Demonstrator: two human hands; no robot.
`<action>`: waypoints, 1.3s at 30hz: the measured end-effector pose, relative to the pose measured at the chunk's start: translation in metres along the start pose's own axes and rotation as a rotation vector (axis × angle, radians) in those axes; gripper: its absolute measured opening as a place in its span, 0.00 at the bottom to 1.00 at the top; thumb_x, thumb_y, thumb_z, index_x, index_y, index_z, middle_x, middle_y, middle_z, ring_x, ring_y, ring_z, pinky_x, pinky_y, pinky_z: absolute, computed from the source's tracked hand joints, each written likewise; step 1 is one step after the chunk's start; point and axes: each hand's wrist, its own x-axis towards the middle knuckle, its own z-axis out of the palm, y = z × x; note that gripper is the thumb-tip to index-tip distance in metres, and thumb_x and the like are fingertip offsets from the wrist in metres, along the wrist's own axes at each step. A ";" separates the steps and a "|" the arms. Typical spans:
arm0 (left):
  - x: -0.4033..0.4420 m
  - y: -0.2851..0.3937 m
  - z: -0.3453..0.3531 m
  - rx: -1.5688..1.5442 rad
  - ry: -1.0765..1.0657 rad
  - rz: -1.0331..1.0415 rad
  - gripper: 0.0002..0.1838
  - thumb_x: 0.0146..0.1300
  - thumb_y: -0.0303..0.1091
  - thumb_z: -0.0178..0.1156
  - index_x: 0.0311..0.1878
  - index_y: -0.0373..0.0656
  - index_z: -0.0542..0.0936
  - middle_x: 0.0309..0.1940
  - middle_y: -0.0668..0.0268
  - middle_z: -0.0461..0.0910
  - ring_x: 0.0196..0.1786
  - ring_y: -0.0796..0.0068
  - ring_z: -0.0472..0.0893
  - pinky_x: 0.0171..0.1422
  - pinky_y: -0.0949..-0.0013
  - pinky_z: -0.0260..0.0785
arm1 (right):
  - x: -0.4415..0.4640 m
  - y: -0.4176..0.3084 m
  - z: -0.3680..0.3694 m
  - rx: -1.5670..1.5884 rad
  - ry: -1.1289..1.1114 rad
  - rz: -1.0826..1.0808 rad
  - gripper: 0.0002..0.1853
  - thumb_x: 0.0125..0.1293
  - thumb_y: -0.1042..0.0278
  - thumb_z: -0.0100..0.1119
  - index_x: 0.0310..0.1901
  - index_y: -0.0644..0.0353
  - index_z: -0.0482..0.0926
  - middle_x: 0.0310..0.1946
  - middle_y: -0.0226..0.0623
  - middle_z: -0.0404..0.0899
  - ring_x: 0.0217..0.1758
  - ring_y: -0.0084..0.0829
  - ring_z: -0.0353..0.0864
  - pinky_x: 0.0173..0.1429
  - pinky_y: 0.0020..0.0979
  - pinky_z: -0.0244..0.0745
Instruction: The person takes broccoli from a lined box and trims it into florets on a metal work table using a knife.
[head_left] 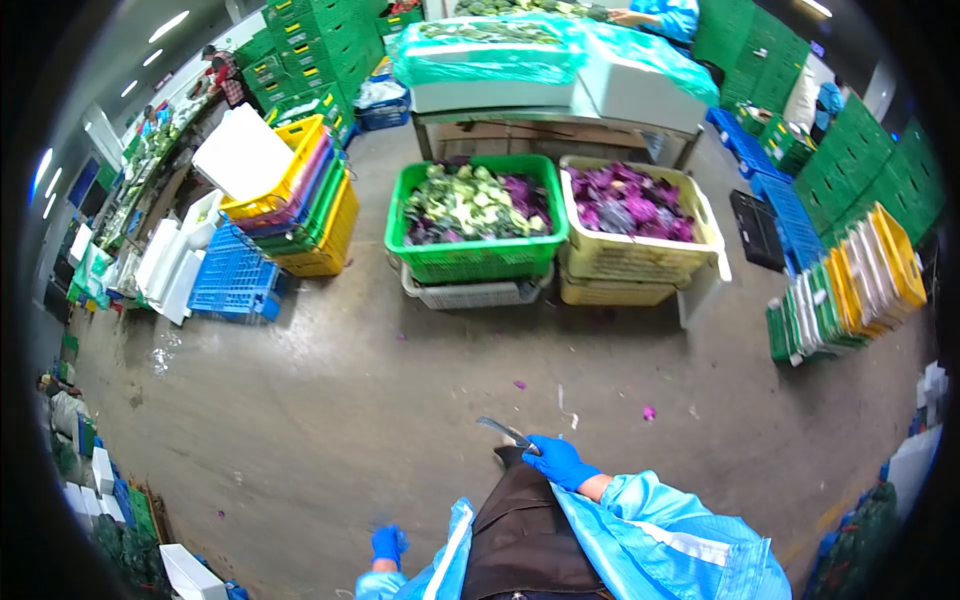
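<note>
One gloved left hand (388,545) hangs near seven o'clock, too blurred to tell open or closed; at five, the right hand (558,462) grips a curved knife (502,430) aimed toward ten. Beyond, at twelve, the green crate (480,262) holds pale-green florets (470,195); at two, the cream crate (625,262) holds purple florets (625,203).

Blurred and cropped parts.
Blue-gloved left hand (388,543), blurred; co-worker's light-blue sleeve (674,16), cut off by top edge.
</note>
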 end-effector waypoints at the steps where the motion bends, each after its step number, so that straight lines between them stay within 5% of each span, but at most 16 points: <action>1: -0.023 -0.023 -0.031 -0.081 0.111 -0.073 0.10 0.57 0.37 0.55 0.23 0.44 0.77 0.18 0.64 0.75 0.20 0.63 0.74 0.22 0.60 0.66 | 0.007 -0.015 0.009 0.035 -0.006 -0.053 0.19 0.61 0.53 0.58 0.52 0.49 0.77 0.39 0.43 0.82 0.41 0.39 0.83 0.45 0.38 0.75; 2: -0.029 -0.020 -0.043 -0.143 0.158 -0.097 0.10 0.57 0.37 0.55 0.24 0.44 0.77 0.18 0.64 0.75 0.20 0.63 0.74 0.22 0.60 0.66 | 0.014 -0.030 0.013 0.064 -0.008 -0.102 0.19 0.61 0.53 0.58 0.52 0.50 0.76 0.37 0.42 0.82 0.38 0.39 0.83 0.41 0.38 0.75; 3: 0.000 -0.001 0.000 -0.180 0.116 -0.197 0.10 0.57 0.37 0.55 0.24 0.44 0.77 0.19 0.64 0.76 0.20 0.63 0.75 0.22 0.60 0.66 | 0.115 -0.051 -0.058 -0.056 -0.012 -0.045 0.19 0.61 0.53 0.58 0.52 0.50 0.76 0.37 0.42 0.82 0.38 0.39 0.83 0.41 0.38 0.75; 8: 0.045 0.123 0.012 -0.221 0.110 -0.245 0.09 0.58 0.37 0.56 0.26 0.44 0.78 0.20 0.63 0.77 0.20 0.64 0.75 0.22 0.61 0.67 | 0.322 -0.222 -0.069 -0.166 -0.163 -0.370 0.17 0.62 0.56 0.57 0.52 0.50 0.76 0.31 0.41 0.82 0.29 0.38 0.83 0.35 0.38 0.75; 13: 0.138 0.247 0.000 -0.220 0.055 -0.224 0.09 0.60 0.38 0.56 0.28 0.44 0.78 0.22 0.62 0.77 0.21 0.64 0.75 0.22 0.61 0.68 | 0.461 -0.278 -0.046 -0.120 -0.130 -0.416 0.19 0.61 0.56 0.58 0.53 0.48 0.76 0.30 0.40 0.82 0.25 0.34 0.83 0.33 0.36 0.76; 17: 0.256 0.421 -0.061 -0.219 0.016 -0.047 0.09 0.61 0.38 0.56 0.29 0.44 0.78 0.24 0.62 0.78 0.21 0.65 0.76 0.22 0.62 0.69 | 0.530 -0.321 -0.047 -0.072 -0.232 -0.052 0.20 0.57 0.56 0.62 0.52 0.50 0.78 0.26 0.35 0.82 0.23 0.30 0.82 0.32 0.35 0.76; 19: 0.312 0.537 -0.071 -0.233 -0.018 0.121 0.09 0.61 0.38 0.57 0.30 0.44 0.78 0.25 0.62 0.79 0.21 0.65 0.76 0.22 0.62 0.69 | 0.558 -0.308 -0.034 0.240 -0.243 0.194 0.19 0.57 0.56 0.62 0.51 0.48 0.79 0.27 0.32 0.82 0.26 0.27 0.81 0.34 0.32 0.76; 21: 0.349 0.669 -0.073 -0.259 -0.080 0.306 0.09 0.62 0.38 0.57 0.31 0.44 0.78 0.26 0.61 0.79 0.21 0.65 0.76 0.22 0.62 0.70 | 0.584 -0.338 -0.031 0.202 -0.211 0.199 0.18 0.57 0.55 0.61 0.50 0.48 0.79 0.31 0.35 0.83 0.32 0.34 0.82 0.39 0.35 0.76; 22: 0.325 0.747 -0.048 -0.187 0.043 0.394 0.10 0.62 0.39 0.59 0.39 0.42 0.78 0.28 0.60 0.80 0.21 0.66 0.77 0.23 0.67 0.71 | 0.596 -0.351 -0.031 0.149 -0.173 0.196 0.18 0.57 0.54 0.59 0.48 0.48 0.80 0.36 0.38 0.83 0.39 0.41 0.83 0.44 0.39 0.76; 26: 0.293 0.988 0.046 -0.130 -0.166 0.540 0.15 0.64 0.40 0.57 0.48 0.42 0.78 0.32 0.60 0.81 0.24 0.69 0.79 0.25 0.69 0.73 | 0.679 -0.406 -0.052 0.237 -0.088 0.220 0.18 0.57 0.54 0.59 0.48 0.49 0.80 0.38 0.38 0.83 0.41 0.41 0.82 0.47 0.37 0.75; 30: 0.302 1.118 0.131 -0.109 -0.462 0.669 0.16 0.66 0.38 0.56 0.52 0.40 0.77 0.33 0.60 0.82 0.26 0.72 0.80 0.28 0.74 0.74 | 0.790 -0.405 -0.054 0.412 -0.057 0.084 0.17 0.61 0.58 0.57 0.51 0.54 0.77 0.31 0.34 0.82 0.32 0.26 0.82 0.41 0.31 0.76; 34: 0.333 1.226 0.159 0.082 -0.519 0.719 0.16 0.66 0.39 0.56 0.51 0.39 0.77 0.32 0.61 0.82 0.26 0.74 0.80 0.29 0.74 0.74 | 0.924 -0.429 -0.087 0.322 0.045 0.015 0.17 0.61 0.58 0.56 0.51 0.52 0.77 0.30 0.36 0.83 0.31 0.29 0.83 0.38 0.33 0.76; 35: 0.331 1.264 0.162 0.152 -0.494 0.697 0.16 0.66 0.39 0.56 0.51 0.38 0.77 0.32 0.61 0.82 0.26 0.74 0.80 0.30 0.74 0.74 | 0.960 -0.432 -0.085 0.214 0.255 -0.161 0.17 0.62 0.57 0.56 0.51 0.51 0.77 0.30 0.35 0.83 0.28 0.30 0.83 0.36 0.33 0.76; 39: 0.336 1.398 0.235 0.399 -0.595 0.790 0.16 0.66 0.39 0.57 0.50 0.39 0.78 0.32 0.63 0.82 0.27 0.76 0.80 0.31 0.75 0.74 | 1.042 -0.484 -0.216 0.466 0.199 0.069 0.18 0.63 0.58 0.56 0.53 0.53 0.76 0.29 0.36 0.82 0.29 0.29 0.82 0.36 0.31 0.76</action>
